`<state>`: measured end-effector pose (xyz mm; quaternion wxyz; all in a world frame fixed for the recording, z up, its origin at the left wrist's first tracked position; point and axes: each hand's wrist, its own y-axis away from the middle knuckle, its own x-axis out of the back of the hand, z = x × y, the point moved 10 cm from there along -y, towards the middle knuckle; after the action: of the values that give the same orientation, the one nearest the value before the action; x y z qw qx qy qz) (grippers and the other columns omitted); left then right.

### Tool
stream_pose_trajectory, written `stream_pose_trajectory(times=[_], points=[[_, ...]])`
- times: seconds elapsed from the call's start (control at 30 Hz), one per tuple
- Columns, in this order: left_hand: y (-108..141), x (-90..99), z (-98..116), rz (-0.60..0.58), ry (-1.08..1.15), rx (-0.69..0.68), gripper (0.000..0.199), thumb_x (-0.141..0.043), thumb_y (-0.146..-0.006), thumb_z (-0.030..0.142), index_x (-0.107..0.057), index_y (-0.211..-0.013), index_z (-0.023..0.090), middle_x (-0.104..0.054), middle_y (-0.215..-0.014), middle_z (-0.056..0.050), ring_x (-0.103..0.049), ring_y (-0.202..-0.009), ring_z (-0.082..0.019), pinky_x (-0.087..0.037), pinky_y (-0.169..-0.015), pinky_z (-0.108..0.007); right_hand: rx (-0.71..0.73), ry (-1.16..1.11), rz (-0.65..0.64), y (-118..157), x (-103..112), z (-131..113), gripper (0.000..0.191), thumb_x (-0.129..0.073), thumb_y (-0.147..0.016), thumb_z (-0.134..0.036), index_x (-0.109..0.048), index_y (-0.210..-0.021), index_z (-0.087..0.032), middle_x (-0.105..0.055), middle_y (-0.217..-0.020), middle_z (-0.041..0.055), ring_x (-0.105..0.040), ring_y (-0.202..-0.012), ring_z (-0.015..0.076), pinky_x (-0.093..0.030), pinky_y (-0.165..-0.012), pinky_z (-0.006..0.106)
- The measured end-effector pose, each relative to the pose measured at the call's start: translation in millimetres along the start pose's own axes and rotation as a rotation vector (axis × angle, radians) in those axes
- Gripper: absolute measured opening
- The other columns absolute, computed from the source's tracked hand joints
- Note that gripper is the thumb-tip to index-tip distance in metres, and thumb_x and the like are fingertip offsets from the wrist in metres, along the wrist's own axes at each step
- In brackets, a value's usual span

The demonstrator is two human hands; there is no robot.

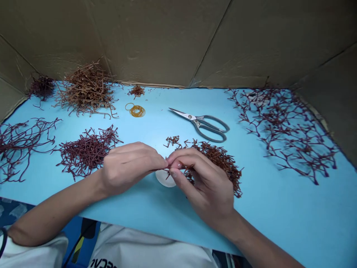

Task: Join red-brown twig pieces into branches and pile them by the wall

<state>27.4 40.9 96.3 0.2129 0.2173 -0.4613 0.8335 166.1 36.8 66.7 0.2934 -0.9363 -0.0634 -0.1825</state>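
Note:
In the head view, my left hand (131, 163) and my right hand (208, 182) meet at the fingertips, both pinched on a small reddish-brown twig piece (167, 174). Fingers cover most of it, so its full shape is hidden. Under the fingertips lies a white round thing (165, 182), partly covered. A heap of short rusty-brown twig pieces (227, 163) spreads behind and beside my right hand. To the left of my left hand is a pile of dark purplish twig pieces (86, 150).
Scissors with grey handles (200, 124) lie beyond my hands, blades slightly apart. Yellow rubber bands (137, 111) rest left of them. Branching twigs (284, 123) cover the right side; a tan twig pile (86, 91) and loose stems (22, 143) lie left. Cardboard walls (156, 44) stand behind.

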Motion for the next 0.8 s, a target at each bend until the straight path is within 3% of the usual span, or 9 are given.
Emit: stream_pose_trajectory(times=[0.43, 0.53, 0.6, 0.7, 0.8], points=[[0, -4.2, 0, -0.036, -0.049, 0.010, 0.011, -0.066, -0.103, 0.010, -0.076, -0.105, 0.014, -0.084, -0.096, -0.008, -0.080, -0.092, -0.016, -0.066, -0.089, -0.026, 0.023, 0.023, 0.000, 3, -3, 2, 0.011, -0.069, -0.100, -0.011, -0.065, -0.101, -0.022, -0.074, -0.100, 0.0034, -0.072, -0.096, 0.0142, -0.060, -0.085, 0.026], [-1, -1.5, -1, 0.026, -0.058, -0.011, 0.008, -0.072, -0.100, 0.013, -0.076, -0.107, 0.015, -0.084, -0.093, -0.006, -0.080, -0.084, -0.015, -0.065, -0.083, -0.023, 0.014, 0.021, 0.010, 1, -1, 2, 0.011, -0.069, -0.100, -0.011, -0.066, -0.100, -0.022, -0.075, -0.099, 0.0036, -0.073, -0.093, 0.0152, -0.061, -0.084, 0.028], [-2, 2.5, -6, 0.078, -0.044, 0.000, 0.019, -0.080, -0.095, 0.017, -0.076, -0.114, 0.015, -0.084, -0.094, -0.006, -0.079, -0.080, -0.014, -0.064, -0.078, -0.022, 0.012, 0.018, 0.024, 0, 1, 1, 0.011, -0.070, -0.100, -0.012, -0.067, -0.100, -0.023, -0.075, -0.098, 0.0036, -0.073, -0.091, 0.0161, -0.061, -0.082, 0.029], [-2, 1.7, -29, 0.056, 0.067, 0.147, 0.038, -0.083, -0.092, 0.018, -0.073, -0.129, 0.017, -0.082, -0.104, -0.008, -0.077, -0.083, -0.013, -0.064, -0.075, -0.021, 0.007, 0.022, 0.044, -3, 6, 1, 0.012, -0.070, -0.099, -0.012, -0.067, -0.099, -0.023, -0.076, -0.098, 0.0042, -0.074, -0.090, 0.0181, -0.062, -0.081, 0.033], [2, 2.5, -55, 0.056, 0.232, 0.378, 0.026, -0.076, -0.096, 0.019, -0.077, -0.122, 0.019, -0.079, -0.103, -0.008, -0.074, -0.085, -0.014, -0.063, -0.064, -0.019, 0.001, 0.035, 0.061, -4, 10, 2, 0.012, -0.069, -0.100, -0.012, -0.067, -0.097, -0.024, -0.077, -0.098, 0.0048, -0.074, -0.091, 0.0195, -0.062, -0.081, 0.035]])
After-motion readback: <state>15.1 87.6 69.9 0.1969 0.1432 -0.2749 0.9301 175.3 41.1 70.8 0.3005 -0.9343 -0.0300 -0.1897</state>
